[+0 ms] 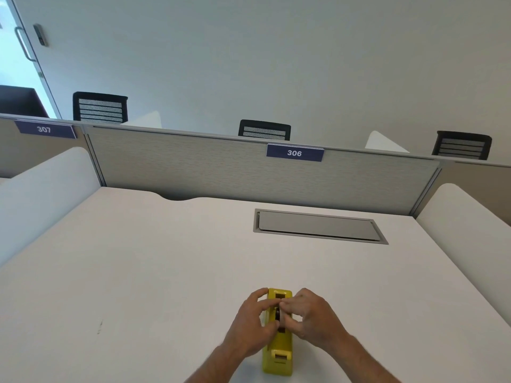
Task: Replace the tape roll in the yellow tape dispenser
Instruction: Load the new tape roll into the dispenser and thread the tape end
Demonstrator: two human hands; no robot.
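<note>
Yellow tape dispenser (277, 352) on white bench (138, 272), near front edge, right of centre. Long axis running straight away from viewer, one end close, other end toward grey divider panel (193, 167). Gripped between both hands: left hand (255, 322) curled against its left side, right hand (312, 316) against its right, fingertips pinching dark tape roll (277, 313) in middle slot. Grey hatch (318, 226) farther back.

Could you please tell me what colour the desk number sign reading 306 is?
Dark blue with white digits, the small rectangular 306 sign shows best in the head view.
</note>
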